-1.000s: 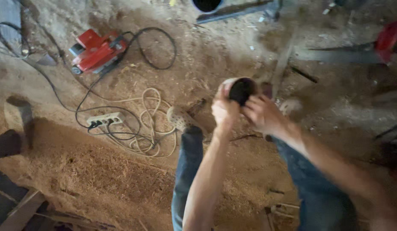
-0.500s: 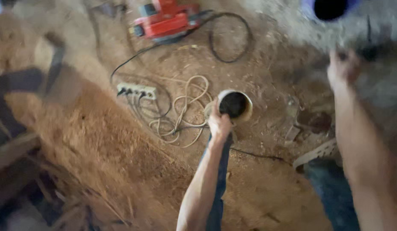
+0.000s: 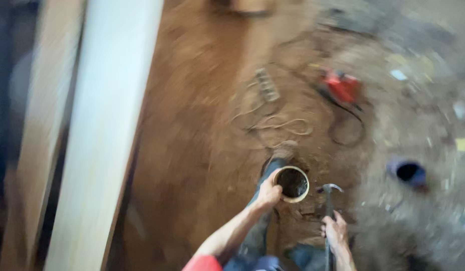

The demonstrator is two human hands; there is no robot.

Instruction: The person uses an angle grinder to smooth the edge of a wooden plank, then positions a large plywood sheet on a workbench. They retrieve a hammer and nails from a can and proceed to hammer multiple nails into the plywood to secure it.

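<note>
Hands gripping round pale tub [image 3: 291,183], steel hammer [image 3: 328,211]

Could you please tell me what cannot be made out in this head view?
- Contents of the round container in the left hand: dark, blurred.
- Hammer handle in the right hand: lower end cut off by the bottom edge.
- Red power tool: details smeared by motion blur.
</note>
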